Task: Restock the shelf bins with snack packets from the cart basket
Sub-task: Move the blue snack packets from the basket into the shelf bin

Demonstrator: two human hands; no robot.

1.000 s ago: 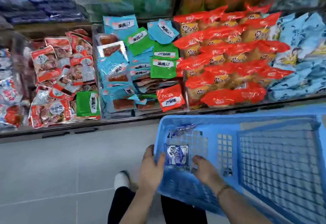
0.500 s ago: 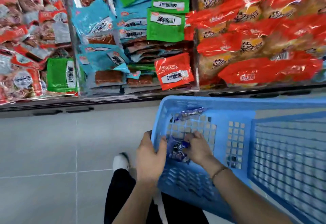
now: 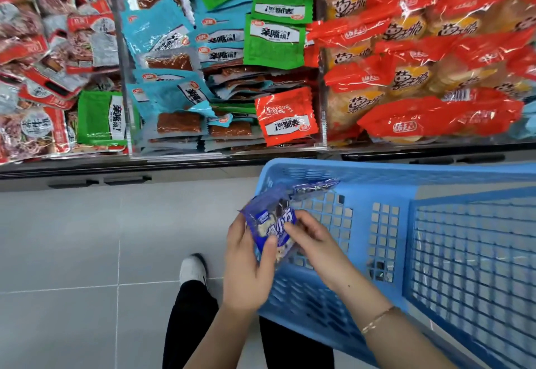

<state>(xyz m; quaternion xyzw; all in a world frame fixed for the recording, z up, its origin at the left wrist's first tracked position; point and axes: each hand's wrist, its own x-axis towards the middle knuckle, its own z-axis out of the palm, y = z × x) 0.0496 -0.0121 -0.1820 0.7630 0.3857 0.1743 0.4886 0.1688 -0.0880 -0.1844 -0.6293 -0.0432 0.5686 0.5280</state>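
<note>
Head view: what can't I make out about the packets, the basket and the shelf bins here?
- Blue packet: lower half covered by the left hand and right hand gripping it; print partly hidden.
- Second packet at the basket's far wall: blurred, label unreadable.
- Basket: right and near parts cut off by the frame edges.
- Shelf bins: tops cut off by the upper edge.

The left hand (image 3: pixel 246 267) and right hand (image 3: pixel 316 241) are bare, as are both forearms. The right wrist carries one thin gold-coloured bracelet (image 3: pixel 377 318). The legs are covered by black trousers (image 3: pixel 191 319). One shoe (image 3: pixel 193 268) is visible: white, with a rounded toe.
</note>
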